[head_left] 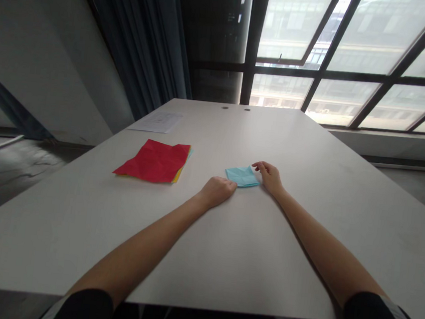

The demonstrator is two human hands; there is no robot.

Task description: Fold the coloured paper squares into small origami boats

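Observation:
A small folded sheet of light blue paper [243,177] lies flat on the white table between my hands. My left hand [218,190] is closed at its near left corner, with thumb and fingertips on the edge. My right hand [270,177] rests at the paper's right side. Its fingers are loosely bent and a little apart, with the fingertips beside the far right corner; no paper shows between them. Creases run across the top of the blue paper.
Left of my hands lies a stack of coloured sheets, a creased red sheet [157,162] on top, with yellow [177,176] and light blue edges showing. A printed white page [158,122] lies farther back on the table [226,251]. Windows and a dark curtain [141,37] stand beyond.

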